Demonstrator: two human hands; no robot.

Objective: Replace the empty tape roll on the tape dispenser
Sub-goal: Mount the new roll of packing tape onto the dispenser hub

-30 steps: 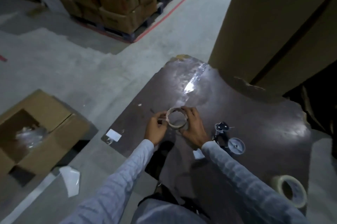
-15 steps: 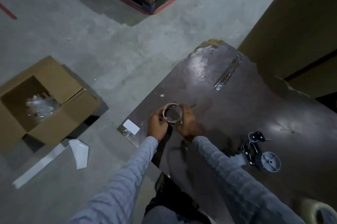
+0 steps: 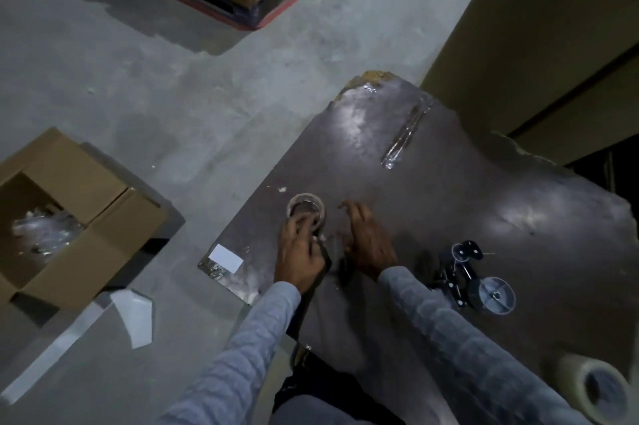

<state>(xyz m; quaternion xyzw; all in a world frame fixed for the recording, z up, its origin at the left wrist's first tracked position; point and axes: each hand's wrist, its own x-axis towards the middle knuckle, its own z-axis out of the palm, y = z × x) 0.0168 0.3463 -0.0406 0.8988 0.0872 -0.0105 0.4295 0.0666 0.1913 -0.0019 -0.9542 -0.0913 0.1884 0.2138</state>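
**Old core off, new roll waiting to go on**

The person is standing over the dark bench (image 3: 484,182) with the empty tape roll (image 3: 305,209) lying flat near the bench's left edge; it is looking like a bare cardboard ring with next to nothing wound on it, which I am taking to mean the spent core is already off the tool; the left hand (image 3: 300,253) is reaching onto the near rim of that ring with curled fingers, seemingly holding it, though the blur is making the exact grip hard to read; the right hand (image 3: 368,241) is resting just beside the ring, apart from it, with fingers spread and relaxed and nothing in them.

The tape dispenser (image 3: 473,277) is lying on its side further toward the right of the bench, well apart from both hands; its round hub is showing bare, with no roll on it; nobody is touching it.

The fresh tape roll (image 3: 591,386) is sitting at the near right corner of the bench, thick and pale, untouched and partly cut off by the edge of view.

So, as I am judging it, the removal half is done and the fitting half is not yet started; what is remaining is putting the old core aside, bringing the full roll to the dispenser, seating it on the hub and threading the tape end through toward the blade.
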